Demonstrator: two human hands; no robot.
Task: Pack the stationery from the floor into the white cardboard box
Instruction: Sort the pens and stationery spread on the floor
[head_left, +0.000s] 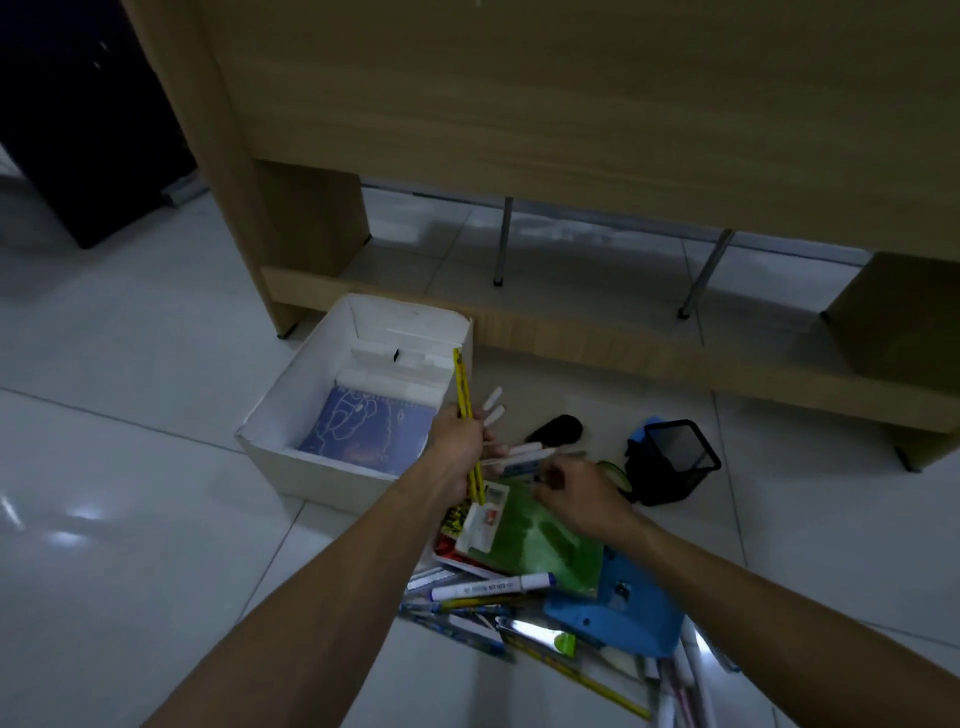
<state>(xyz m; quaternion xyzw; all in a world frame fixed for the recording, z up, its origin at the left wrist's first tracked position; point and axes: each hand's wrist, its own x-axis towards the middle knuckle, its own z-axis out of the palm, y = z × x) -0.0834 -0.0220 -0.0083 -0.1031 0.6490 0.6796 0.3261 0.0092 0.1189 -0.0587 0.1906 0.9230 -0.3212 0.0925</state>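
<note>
Stationery on tiled floor (130, 389), in front of wooden desk (571, 130).

White cardboard box (291, 395): open-topped, standing on floor by desk's left foot; holds blue notebook (363, 431) flat at bottom, white items behind it against far wall.

Left hand (457, 447): just beside box's right wall, grip closed round bundle of yellow pencils (464, 395) and white pens (493, 402), ends fanning upward.

Right hand (576, 493): fingers curled, pinching white marker (524, 457) at its near end; marker's far end reaches left hand.

Pile on floor below both hands: green notebook (545, 545), small white card (483, 519) on its left edge, white-and-blue marker (491, 587) lying across near edge, blue plastic item (623, 608) to right, loose pens and packets (467, 618) toward near side.

Black mesh pen holder (675, 457): tipped on side, right of pile. Dark oval object (556, 428) beyond hands; kind not discernible.
</note>
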